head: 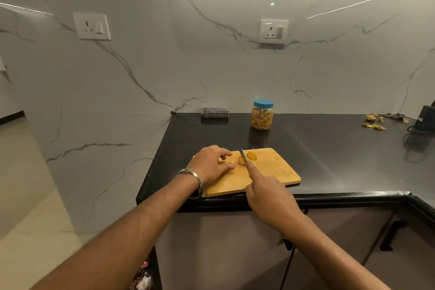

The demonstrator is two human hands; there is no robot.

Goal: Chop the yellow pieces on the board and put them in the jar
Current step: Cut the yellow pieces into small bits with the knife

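Note:
A wooden cutting board (270,172) lies at the front edge of the black counter. Two yellow pieces sit near its far left corner: one (241,160) under the knife blade and one (251,155) just right of it. My right hand (266,193) grips the knife (243,155), index finger stretched along its back, blade between the two pieces. My left hand (209,165) rests on the board left of the pieces, fingers curled, with a small pale bit (231,163) at its fingertips. The clear jar (262,115) with a blue lid stands closed behind the board, holding yellow bits.
A folded checked cloth (214,112) lies against the marble wall. Peel scraps (376,122) and a dark appliance with a cable (426,117) sit at the far right. The counter's left edge (153,162) drops to the floor beside my left arm.

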